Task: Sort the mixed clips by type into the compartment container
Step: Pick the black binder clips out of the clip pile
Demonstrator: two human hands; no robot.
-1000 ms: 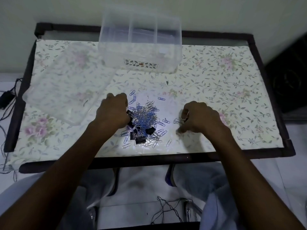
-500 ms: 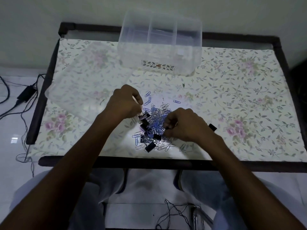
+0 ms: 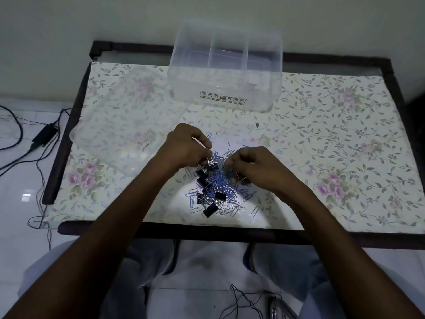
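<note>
Mixed clips [image 3: 215, 192] heaped mid-desk [image 3: 322, 139], pointing every way; left hand [image 3: 186, 147] pinching a black clip [image 3: 212, 167] by its wire handles, upright; right hand [image 3: 254, 166] curled over the heap, contents hidden; container [image 3: 225, 72] behind

No text, brand or number can be read anywhere. The clear plastic compartment container [image 3: 225, 72] carries a narrow decorative band [image 3: 223, 97] on its near wall (leafy ornament with a small reddish mark at its middle, too small to read as lettering).
</note>
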